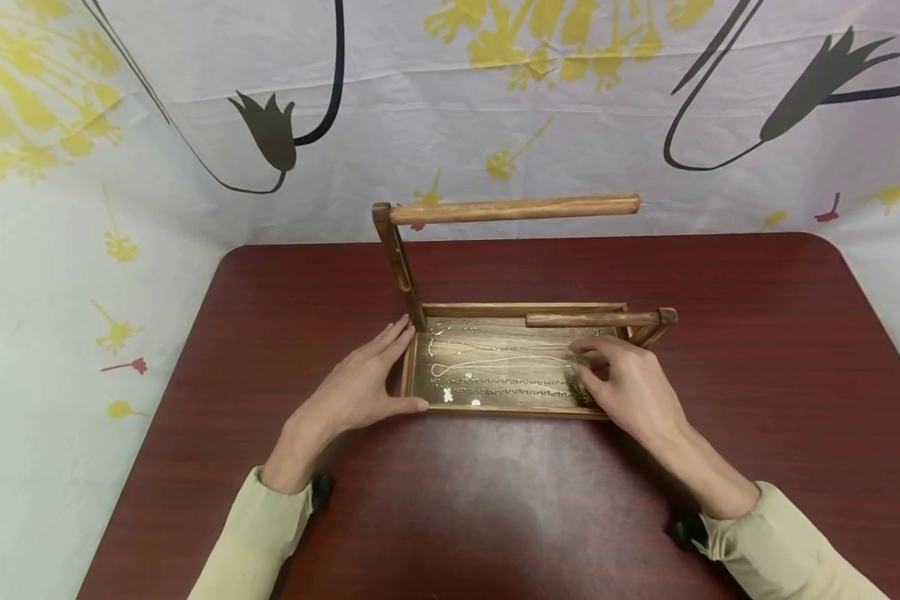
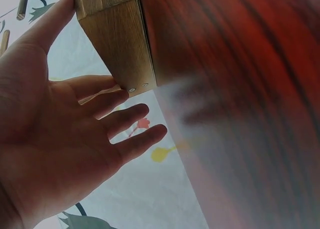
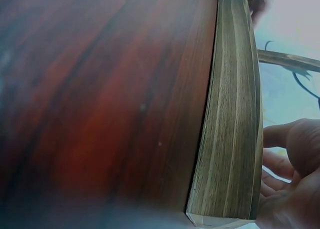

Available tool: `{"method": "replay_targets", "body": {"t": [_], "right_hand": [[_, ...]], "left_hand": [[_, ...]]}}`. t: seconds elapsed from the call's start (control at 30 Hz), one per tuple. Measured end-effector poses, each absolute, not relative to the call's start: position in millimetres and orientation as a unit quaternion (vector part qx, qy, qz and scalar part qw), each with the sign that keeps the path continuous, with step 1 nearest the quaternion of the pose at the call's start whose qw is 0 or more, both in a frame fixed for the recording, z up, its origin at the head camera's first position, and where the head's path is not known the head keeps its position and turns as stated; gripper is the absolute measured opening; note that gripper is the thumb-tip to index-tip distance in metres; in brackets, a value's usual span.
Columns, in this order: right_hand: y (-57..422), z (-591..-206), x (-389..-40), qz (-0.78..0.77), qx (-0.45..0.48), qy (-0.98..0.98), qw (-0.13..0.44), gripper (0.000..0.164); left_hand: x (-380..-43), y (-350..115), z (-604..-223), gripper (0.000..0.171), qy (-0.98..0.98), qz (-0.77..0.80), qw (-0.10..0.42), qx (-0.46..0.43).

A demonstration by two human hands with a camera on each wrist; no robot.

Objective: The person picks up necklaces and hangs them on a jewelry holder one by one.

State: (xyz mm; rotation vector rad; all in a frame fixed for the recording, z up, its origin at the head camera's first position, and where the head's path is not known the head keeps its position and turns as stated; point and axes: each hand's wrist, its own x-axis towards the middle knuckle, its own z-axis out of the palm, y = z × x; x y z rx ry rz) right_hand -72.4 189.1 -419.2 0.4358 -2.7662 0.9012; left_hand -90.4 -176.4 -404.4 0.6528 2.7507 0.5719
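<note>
A wooden jewelry stand has a shallow tray (image 1: 510, 411) at its base, with several necklaces (image 1: 506, 362) and chains stretched lengthwise inside. My left hand (image 1: 352, 387) rests against the tray's left end, its thumb at the front corner and its fingers along the side. In the left wrist view, that hand (image 2: 60, 129) has its fingers spread beside the wooden end. Over the tray's right end reaches my right hand (image 1: 637, 387), fingers bent, near a dark bunched chain (image 1: 583, 395). Whether its fingertips pinch a chain is unclear; the tray wall (image 3: 230, 119) partly hides them in the right wrist view.
A tall post (image 1: 399, 267) at the tray's left carries a long wooden bar (image 1: 513, 209). Low over the tray's right rear runs a shorter bar (image 1: 588, 319). Small pale pieces (image 1: 447, 394) lie at the tray's front left. The table (image 1: 495, 500) is dark red; patterned cloth (image 1: 390, 125) hangs behind.
</note>
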Motion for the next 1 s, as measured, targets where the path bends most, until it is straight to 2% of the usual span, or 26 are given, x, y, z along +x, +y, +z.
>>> {"method": "replay_targets", "body": {"t": [0.63,1.0], "right_hand": [[181.2,-420.3,-77.2,0.273,0.116,-0.953,0.053,0.017],[177.1,-421.5,-78.2,0.254,0.116,-0.959,0.049,0.016]], "left_hand": [[-91.4,-176.0,-404.0,0.11,0.943,0.201,0.148,0.218],[-90.2,-176.6,-404.8,0.109,0.941,0.209,0.154,0.217]]}}
